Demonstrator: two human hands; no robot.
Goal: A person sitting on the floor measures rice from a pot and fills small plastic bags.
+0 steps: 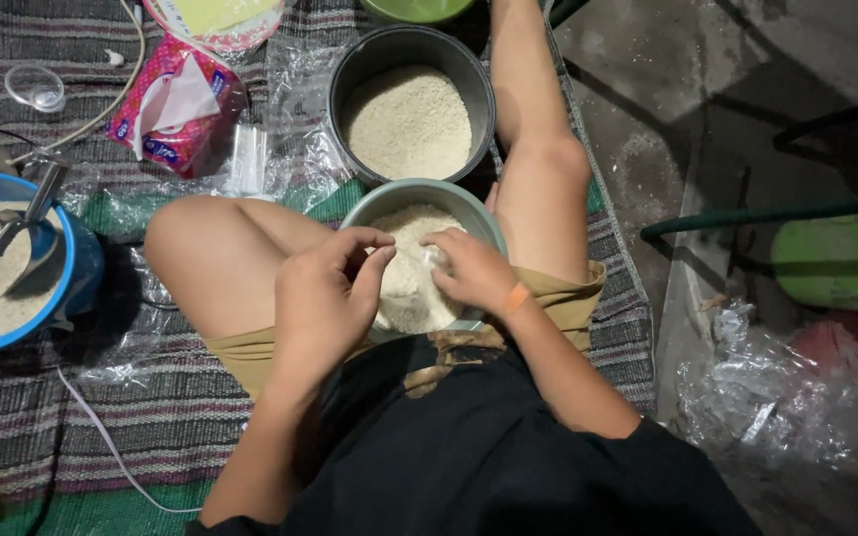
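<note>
I sit cross-legged on a striped mat with a grey-green bowl (381,201) of white rice between my legs. My left hand (325,293) and my right hand (471,268) meet over this bowl, both pinching a small clear plastic bag (411,273) that holds rice. An orange plaster wraps my right wrist. Beyond the bowl stands a dark metal pot (350,69) filled with more rice.
A blue bucket (79,263) of rice with a metal scoop (14,226) stands at the left. A pink tissue pack (176,104), clear plastic bags (295,149) and a white cable (101,437) lie on the mat (151,397). Crumpled plastic (777,397) and a green object (836,260) lie at right.
</note>
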